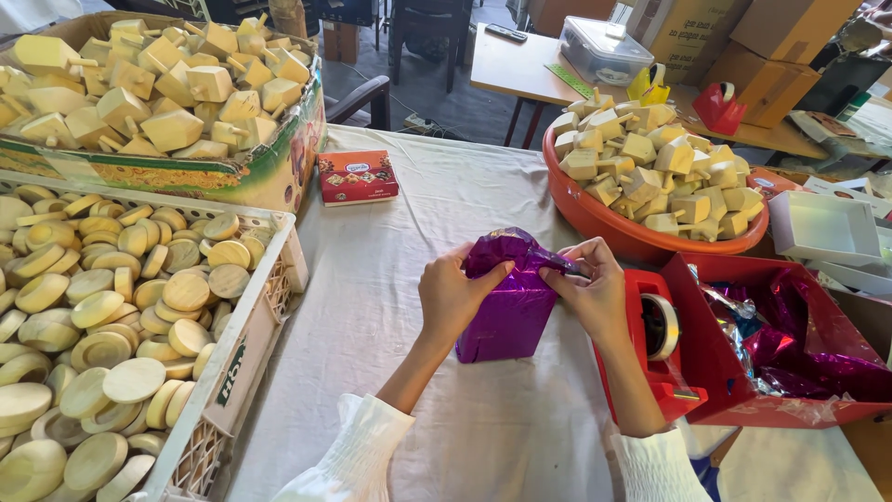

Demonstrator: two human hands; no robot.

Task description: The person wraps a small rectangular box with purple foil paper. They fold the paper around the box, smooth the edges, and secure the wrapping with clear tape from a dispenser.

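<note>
A small box wrapped in shiny purple foil (509,311) stands on the white cloth in the middle of the table. My left hand (453,296) grips its left upper side, thumb pressed on the foil. My right hand (591,286) pinches the gathered foil at the top right corner. A red tape dispenser (658,346) with a roll of clear tape sits just right of my right hand.
A white crate of round wooden discs (111,325) fills the left. Behind it a cardboard box holds wooden blocks (158,93). An orange basin (613,223) of wooden blocks stands at the back right. A red box of purple foil (790,358) lies right. A small red packet (358,177) lies behind.
</note>
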